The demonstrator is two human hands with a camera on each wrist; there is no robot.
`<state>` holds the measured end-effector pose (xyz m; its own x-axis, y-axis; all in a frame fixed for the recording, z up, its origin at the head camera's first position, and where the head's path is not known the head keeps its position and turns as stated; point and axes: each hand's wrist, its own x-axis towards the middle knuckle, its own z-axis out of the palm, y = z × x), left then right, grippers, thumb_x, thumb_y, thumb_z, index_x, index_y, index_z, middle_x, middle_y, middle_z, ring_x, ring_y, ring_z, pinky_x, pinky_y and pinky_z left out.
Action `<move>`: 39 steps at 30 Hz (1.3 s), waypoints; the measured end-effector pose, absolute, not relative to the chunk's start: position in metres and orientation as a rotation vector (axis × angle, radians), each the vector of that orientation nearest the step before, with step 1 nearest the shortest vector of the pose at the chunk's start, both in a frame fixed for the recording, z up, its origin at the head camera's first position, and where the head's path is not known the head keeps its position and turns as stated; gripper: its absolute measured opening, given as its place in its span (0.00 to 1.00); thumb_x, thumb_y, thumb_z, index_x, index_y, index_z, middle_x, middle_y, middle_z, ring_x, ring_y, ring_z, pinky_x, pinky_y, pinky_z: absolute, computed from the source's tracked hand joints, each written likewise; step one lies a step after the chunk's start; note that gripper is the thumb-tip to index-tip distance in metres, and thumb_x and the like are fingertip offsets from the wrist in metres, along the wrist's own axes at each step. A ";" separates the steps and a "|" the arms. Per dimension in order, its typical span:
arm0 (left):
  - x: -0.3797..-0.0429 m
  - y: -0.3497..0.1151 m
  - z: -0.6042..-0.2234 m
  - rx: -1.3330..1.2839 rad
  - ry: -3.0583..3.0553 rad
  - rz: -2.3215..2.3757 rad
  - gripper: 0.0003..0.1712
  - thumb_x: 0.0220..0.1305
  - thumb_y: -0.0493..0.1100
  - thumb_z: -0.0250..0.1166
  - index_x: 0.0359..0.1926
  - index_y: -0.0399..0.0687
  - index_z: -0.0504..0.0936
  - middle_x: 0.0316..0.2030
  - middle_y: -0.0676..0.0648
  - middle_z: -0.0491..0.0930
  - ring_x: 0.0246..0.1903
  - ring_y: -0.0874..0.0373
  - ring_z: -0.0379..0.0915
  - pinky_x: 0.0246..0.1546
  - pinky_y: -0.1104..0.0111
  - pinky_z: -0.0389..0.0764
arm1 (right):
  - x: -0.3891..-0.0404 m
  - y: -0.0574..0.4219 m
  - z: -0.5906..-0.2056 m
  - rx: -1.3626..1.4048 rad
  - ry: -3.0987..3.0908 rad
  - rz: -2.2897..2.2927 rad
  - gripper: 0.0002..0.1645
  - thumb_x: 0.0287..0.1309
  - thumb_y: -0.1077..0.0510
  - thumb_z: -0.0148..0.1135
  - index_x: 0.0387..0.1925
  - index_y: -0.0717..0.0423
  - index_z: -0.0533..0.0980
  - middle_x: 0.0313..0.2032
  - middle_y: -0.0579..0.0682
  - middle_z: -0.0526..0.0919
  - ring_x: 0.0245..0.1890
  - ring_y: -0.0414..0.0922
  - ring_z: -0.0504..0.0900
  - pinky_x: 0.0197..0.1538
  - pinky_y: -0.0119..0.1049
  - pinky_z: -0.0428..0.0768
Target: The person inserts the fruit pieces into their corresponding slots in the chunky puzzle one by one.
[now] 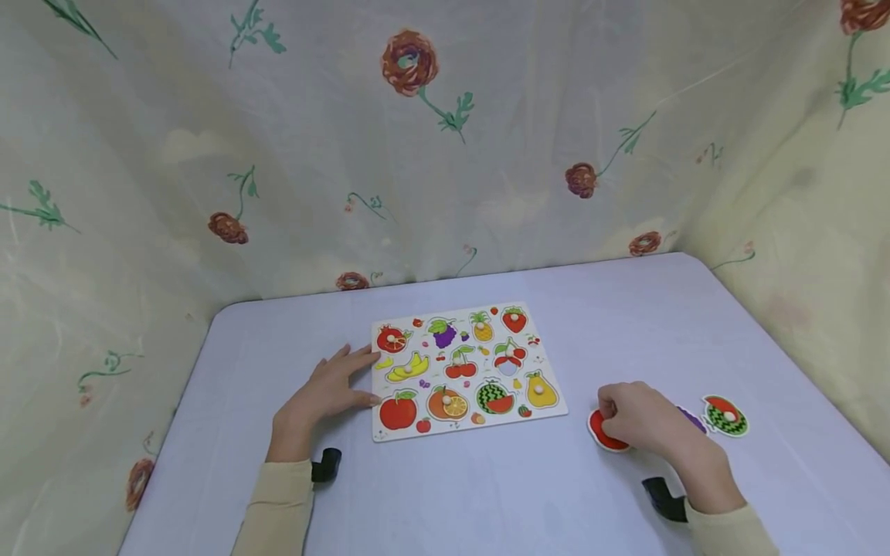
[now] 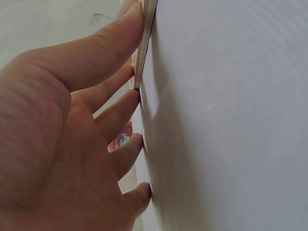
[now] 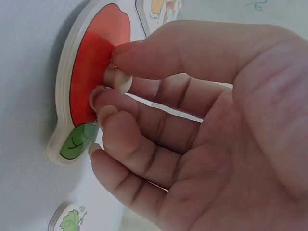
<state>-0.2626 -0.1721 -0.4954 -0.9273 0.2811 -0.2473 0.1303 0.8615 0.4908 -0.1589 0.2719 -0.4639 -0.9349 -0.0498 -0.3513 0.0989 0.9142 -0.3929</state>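
Note:
On the table lies a white fruit puzzle board (image 1: 456, 432) with pictures of fruit, several of them with small knobs. My left hand (image 1: 323, 390) touches the board's left edge with fingers spread and nearly straight; its thumb (image 2: 108, 48) lies along that edge. To the right of the board, my right hand (image 1: 643, 421) pinches the wooden knob (image 3: 118, 79) of a red apple piece (image 3: 94, 62) between thumb and fingers. I cannot tell whether the apple piece touches the table. The apple picture (image 1: 398, 413) at the board's lower left shows no knob.
A purple grape piece (image 1: 692, 419), partly hidden by my right wrist, lies next to a watermelon piece (image 1: 725, 415) on the table's right side. Floral cloth (image 1: 487, 193) hangs behind the table (image 1: 487, 494). Black wrist mounts (image 1: 327, 466) show under both sleeves.

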 end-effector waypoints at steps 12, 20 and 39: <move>-0.264 -0.170 -0.496 0.331 2.737 0.682 0.49 0.53 0.51 0.75 0.74 0.59 0.64 0.77 0.51 0.57 0.79 0.42 0.39 0.76 0.38 0.42 | -0.162 0.267 -0.464 -0.014 2.739 -0.583 0.04 0.50 0.66 0.61 0.29 0.54 0.76 0.25 0.49 0.75 0.27 0.45 0.72 0.28 0.34 0.69; -0.265 -0.170 -0.496 0.319 2.735 0.668 0.50 0.52 0.53 0.76 0.74 0.61 0.64 0.77 0.51 0.57 0.79 0.43 0.38 0.76 0.38 0.42 | -0.164 0.260 -0.468 -0.022 2.751 -0.596 0.05 0.49 0.66 0.60 0.29 0.54 0.76 0.25 0.49 0.75 0.28 0.45 0.72 0.29 0.34 0.70; -0.264 -0.170 -0.494 0.316 2.732 0.673 0.49 0.52 0.52 0.76 0.74 0.61 0.64 0.77 0.51 0.57 0.79 0.43 0.39 0.76 0.38 0.41 | -0.170 0.241 -0.465 -0.159 2.785 -0.607 0.08 0.49 0.68 0.60 0.25 0.50 0.75 0.24 0.46 0.74 0.29 0.44 0.71 0.32 0.34 0.68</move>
